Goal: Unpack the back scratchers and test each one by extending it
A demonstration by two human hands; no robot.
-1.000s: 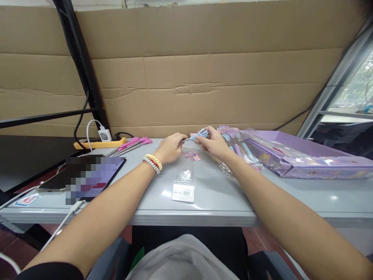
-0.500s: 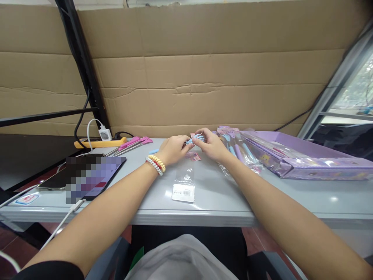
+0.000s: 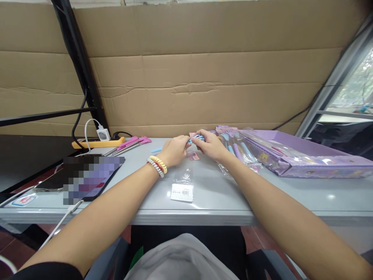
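Blue plastic, head view: claw-ended tool (image 3: 198, 137) sits between the two hands, above the far half of the grey table (image 3: 221, 194). Left hand (image 3: 175, 149) closed round it, thumb and fingertips bunched near the claw; grip partly hidden by the hand's back. Right hand (image 3: 212, 145) pinches the claw end, fingers curled narrow over the prongs. Blue handle end (image 3: 156, 150) pokes out left of the left hand, probably same tool; shaft between is covered.

Nearer the person: clear plastic sleeve (image 3: 184, 174) lying flat, white barcode label (image 3: 182, 192) at its near end, pink printed card (image 3: 193, 156) by its far end. Wrapped tools (image 3: 237, 149) just right of the right hand, purple box (image 3: 323, 169) beyond. Pink tools (image 3: 128, 143) off left.

Handling, my judgement: left steadies the shaft, right keeps pressure light so thin prongs don't bend; keep wrists off the sleeve.
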